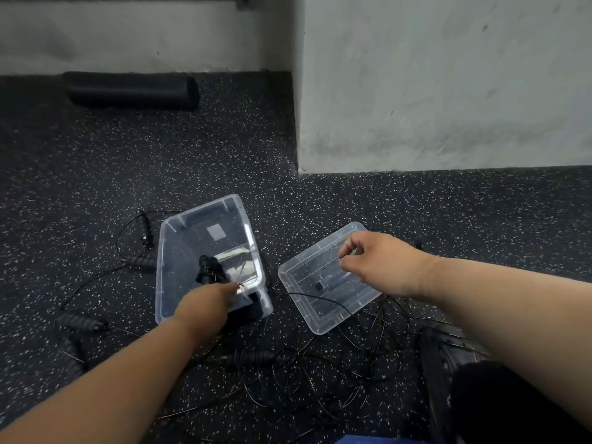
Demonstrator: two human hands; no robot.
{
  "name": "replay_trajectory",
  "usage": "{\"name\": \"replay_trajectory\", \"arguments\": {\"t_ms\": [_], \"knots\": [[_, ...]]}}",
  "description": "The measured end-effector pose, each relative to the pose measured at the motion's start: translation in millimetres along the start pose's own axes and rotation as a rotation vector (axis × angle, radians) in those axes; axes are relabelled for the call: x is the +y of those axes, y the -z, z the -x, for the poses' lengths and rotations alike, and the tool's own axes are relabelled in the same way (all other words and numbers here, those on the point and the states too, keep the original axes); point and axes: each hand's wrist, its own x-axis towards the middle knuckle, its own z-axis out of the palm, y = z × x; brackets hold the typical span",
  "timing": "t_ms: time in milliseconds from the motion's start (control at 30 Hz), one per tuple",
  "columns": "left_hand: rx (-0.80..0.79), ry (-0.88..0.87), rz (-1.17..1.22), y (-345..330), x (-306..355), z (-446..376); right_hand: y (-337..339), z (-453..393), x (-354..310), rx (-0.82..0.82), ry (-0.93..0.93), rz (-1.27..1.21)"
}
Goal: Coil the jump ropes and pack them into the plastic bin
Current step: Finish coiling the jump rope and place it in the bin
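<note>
A clear plastic bin (161, 251) stands on the speckled floor. My left hand (205, 306) reaches over its near rim and holds a coiled jump rope, whose black handles (209, 269) stick up inside the bin just beyond my fingers. The bin's clear lid (315, 318) lies to the right. My right hand (374, 261) hovers over the lid with loosely curled fingers, and I see nothing in it. More jump ropes lie loose: handles at the left (144, 227), near left (80, 322) and front (253, 357), and a tangle of thin black cord (336, 373).
A grey wall corner (299, 168) juts out behind the lid. A black foam roller (131, 89) lies against the far wall at the left. A dark object (448, 350) sits at the near right beside my leg.
</note>
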Motion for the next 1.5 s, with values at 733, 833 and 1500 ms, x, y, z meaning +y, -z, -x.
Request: {"name": "replay_trajectory", "arguments": {"t_ms": [733,833,1500], "knots": [[0.028,-0.665,-0.63,26.9,176.0,-106.7,29.4,0.6,66.8,0.06,-0.227,0.064],[0.008,-0.604,-0.622,18.7,175.6,-121.2,32.1,-2.1,70.3,0.048,-0.223,0.129],[-0.178,0.104,0.067,-114.6,97.1,-38.9,17.0,-8.2,66.3,-0.064,-0.229,0.197]]}}
